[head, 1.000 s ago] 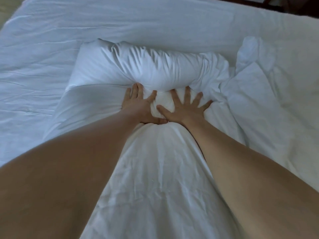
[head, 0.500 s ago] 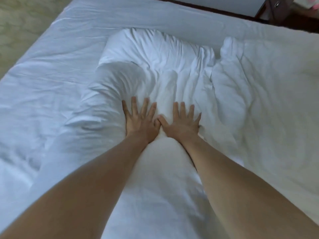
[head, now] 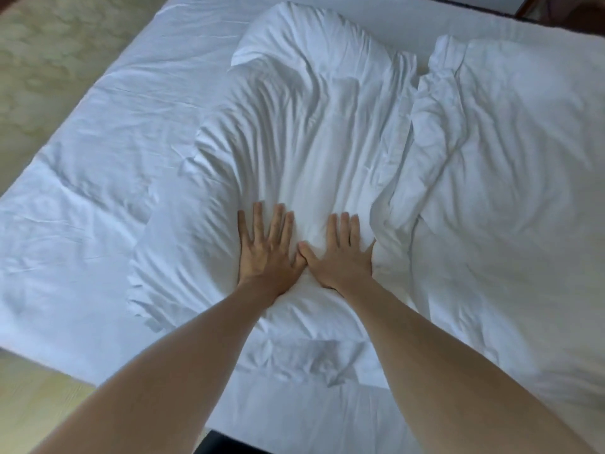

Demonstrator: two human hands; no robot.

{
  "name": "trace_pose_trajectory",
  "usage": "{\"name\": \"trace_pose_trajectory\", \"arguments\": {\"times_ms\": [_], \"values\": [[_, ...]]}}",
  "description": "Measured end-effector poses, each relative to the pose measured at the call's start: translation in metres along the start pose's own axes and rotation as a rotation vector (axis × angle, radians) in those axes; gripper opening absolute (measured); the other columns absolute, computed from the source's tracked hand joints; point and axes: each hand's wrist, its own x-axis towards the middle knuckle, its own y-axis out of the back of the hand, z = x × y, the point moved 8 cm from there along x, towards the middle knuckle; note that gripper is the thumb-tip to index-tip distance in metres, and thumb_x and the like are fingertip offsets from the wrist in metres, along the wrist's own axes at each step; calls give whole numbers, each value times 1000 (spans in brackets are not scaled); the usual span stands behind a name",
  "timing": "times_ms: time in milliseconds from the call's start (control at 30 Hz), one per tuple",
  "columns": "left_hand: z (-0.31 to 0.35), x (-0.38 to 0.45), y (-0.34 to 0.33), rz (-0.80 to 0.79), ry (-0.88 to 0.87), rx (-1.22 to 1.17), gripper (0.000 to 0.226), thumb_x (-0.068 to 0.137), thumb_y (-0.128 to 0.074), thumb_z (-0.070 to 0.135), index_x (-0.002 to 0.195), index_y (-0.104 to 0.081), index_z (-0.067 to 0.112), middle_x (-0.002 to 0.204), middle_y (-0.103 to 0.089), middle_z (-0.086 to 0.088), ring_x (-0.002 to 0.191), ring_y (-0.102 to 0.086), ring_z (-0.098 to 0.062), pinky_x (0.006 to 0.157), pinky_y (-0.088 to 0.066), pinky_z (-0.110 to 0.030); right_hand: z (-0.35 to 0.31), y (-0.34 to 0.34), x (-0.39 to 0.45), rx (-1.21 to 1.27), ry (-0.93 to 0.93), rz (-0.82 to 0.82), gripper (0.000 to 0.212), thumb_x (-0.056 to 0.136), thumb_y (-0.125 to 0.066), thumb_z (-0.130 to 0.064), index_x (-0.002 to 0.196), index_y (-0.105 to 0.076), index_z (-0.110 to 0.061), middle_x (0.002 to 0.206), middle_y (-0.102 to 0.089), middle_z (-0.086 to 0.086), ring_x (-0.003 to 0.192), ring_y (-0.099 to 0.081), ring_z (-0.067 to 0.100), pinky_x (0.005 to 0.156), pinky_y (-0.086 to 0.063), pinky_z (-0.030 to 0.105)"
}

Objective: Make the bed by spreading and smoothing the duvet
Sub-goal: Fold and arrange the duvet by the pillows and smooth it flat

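Across the middle of the bed [head: 82, 198], the white duvet [head: 304, 132] lies bunched into a long, thick ridge that runs away from the person toward the far edge, its surface creased in lengthwise folds. Both hands rest flat on the near part of this ridge, palms down. The left hand [head: 265, 253] has its fingers spread and pointing away from the body; the right hand [head: 343, 257] lies just beside it, fingers close together, and the two thumbs touch between them. Neither hand pinches any cloth; they press on the fabric with open palms. Bare forearms reach in from the lower edge of the view. To the right of the ridge, a second rumpled mass of white bedding [head: 497, 158] sits against it, with a deep fold between the two. To the left, the bed's white cover lies flatter, with light wrinkles. A pale patterned floor [head: 49, 50] shows beyond the bed's left side.
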Motion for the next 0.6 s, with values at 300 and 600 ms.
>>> {"name": "trace_pose_trajectory", "arguments": {"times_ms": [300, 600], "values": [[-33, -36, 3, -104, 107, 64, 95, 68, 0, 93, 149, 18, 46, 161, 25, 1, 145, 30, -36, 102, 14, -75, 3, -19, -37, 25, -22, -143, 114, 71, -24, -95, 151, 28, -33, 155, 41, -8, 140, 43, 26, 112, 13, 66], [-131, -37, -17, -247, 500, -389, 137, 42, -42, 103, 144, 30, 48, 154, 39, -14, 141, 35, -39, 100, 7, -81, 0, -21, -50, 84, -124, -207, 120, 63, -31, -100, 145, 35, -43, 152, 46, -5, 140, 39, 41, 104, -19, 78]]}}
